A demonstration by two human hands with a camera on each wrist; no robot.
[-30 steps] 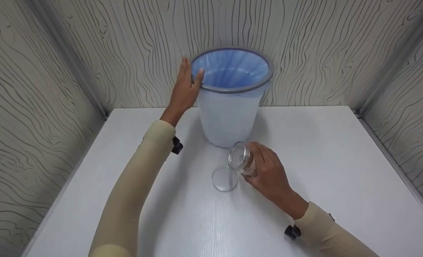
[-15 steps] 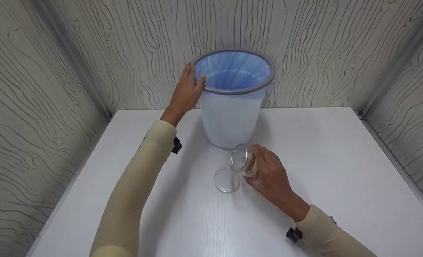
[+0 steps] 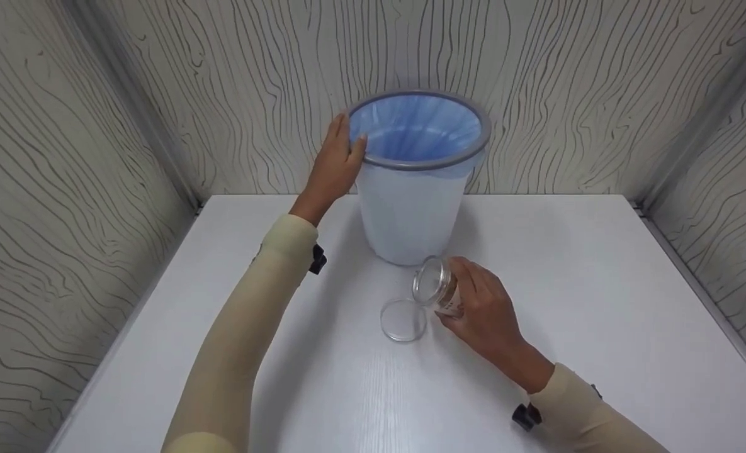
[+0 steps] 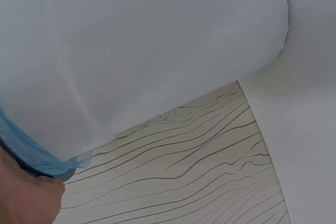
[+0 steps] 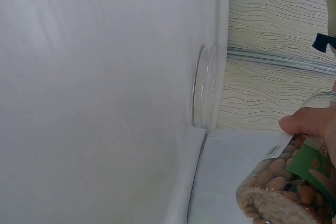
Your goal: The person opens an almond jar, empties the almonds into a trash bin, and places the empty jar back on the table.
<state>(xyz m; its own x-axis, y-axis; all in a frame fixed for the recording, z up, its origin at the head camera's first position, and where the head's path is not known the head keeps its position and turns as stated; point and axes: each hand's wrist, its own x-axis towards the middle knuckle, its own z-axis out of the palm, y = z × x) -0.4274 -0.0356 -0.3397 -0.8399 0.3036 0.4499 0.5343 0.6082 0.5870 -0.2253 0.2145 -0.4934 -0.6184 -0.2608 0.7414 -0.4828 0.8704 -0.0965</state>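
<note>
The left hand (image 3: 333,167) is up at the gray rim of the tall white plastic bin with its pale blue liner bag (image 3: 418,170), thumb hooked over the edge and fingers flat against the outside, a steadying grip, by the look of it, to keep that light bin from sliding on the white tabletop (image 3: 599,302). The left wrist view is filled by the bin's white wall (image 4: 157,51) and a fold of the blue bag, with the patterned side wall panel (image 4: 184,177) behind.

Down in front, the right hand (image 3: 486,314) is wrapped round a clear plastic jar of almonds with a green label (image 3: 439,290), lifted off the table and tipped over, open mouth turned toward the bin's base. The right wrist view shows the nuts packed in the jar (image 5: 286,187). Its round transparent lid (image 3: 403,319) lies flat on the table just beside the jar's mouth, presumably set aside to leave the opening free.
</note>
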